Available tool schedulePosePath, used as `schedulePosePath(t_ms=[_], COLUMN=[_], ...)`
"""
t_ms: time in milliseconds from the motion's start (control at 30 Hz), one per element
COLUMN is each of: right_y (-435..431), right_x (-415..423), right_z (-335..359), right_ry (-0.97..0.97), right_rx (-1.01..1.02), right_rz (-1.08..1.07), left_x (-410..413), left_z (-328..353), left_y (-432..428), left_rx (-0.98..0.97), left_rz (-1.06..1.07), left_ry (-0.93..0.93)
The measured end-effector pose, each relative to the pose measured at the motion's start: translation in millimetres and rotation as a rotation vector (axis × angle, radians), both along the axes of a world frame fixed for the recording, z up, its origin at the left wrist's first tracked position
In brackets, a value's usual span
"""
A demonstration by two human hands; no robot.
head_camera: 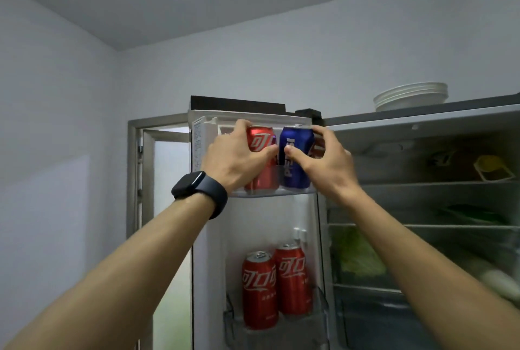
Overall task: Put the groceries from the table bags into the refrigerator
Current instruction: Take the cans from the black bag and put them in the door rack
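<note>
Cans like these I judge full, rigid and slick, so my left hand (239,159) wraps the red can (260,143) mid-body and my right hand (323,162), at three o'clock, the blue can (295,141), both seemingly seated on the top door shelf (270,194).

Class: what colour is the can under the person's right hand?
The can is blue with white lettering, seen in the head view.

Cola can (260,140) left of Pepsi can (295,175) in upper door shelf (270,194); plates (410,96) atop the refrigerator (422,120).
</note>
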State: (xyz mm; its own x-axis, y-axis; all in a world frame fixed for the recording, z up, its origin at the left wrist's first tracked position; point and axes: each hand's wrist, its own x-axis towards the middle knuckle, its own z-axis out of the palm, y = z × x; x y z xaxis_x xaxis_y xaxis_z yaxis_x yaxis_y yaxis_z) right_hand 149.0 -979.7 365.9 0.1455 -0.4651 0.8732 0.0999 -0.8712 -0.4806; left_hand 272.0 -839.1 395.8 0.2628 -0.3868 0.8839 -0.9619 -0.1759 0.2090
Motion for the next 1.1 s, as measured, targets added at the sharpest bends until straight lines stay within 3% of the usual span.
schedulePosePath(t_ms=[233,367,500,733,900,1100], right_y=[-7.2,-9.0,-5.8,2.3,5.9,15.3], right_x=[-5.6,-3.6,-1.5,6.1,0.6,7.1], right_z=[-0.4,-0.6,3.2,1.5,5.6,6.8], right_ry=[0.210,0.234,0.253,0.249,0.270,0.257], right_rx=[0.095,0.174,0.203,0.274,0.316,0.306], right_rz=[0.044,0.077,0.032,0.045,0.044,-0.098], left_x=[-11.5,-10.9,-10.8,-5.6,-6.5,-18.6], left_z=[3.2,8.9,16.4,15.8,12.6,6.3], left_y=[3.2,11.2,13.9,-2.7,-1.8,3.3], left_rx=[0.066,0.186,0.177,0.136,0.143,0.123], left_rz=[0.218,0.142,0.093,0.228,0.204,0.335], left_ry=[-0.088,0.004,0.070,0.083,0.113,0.043])
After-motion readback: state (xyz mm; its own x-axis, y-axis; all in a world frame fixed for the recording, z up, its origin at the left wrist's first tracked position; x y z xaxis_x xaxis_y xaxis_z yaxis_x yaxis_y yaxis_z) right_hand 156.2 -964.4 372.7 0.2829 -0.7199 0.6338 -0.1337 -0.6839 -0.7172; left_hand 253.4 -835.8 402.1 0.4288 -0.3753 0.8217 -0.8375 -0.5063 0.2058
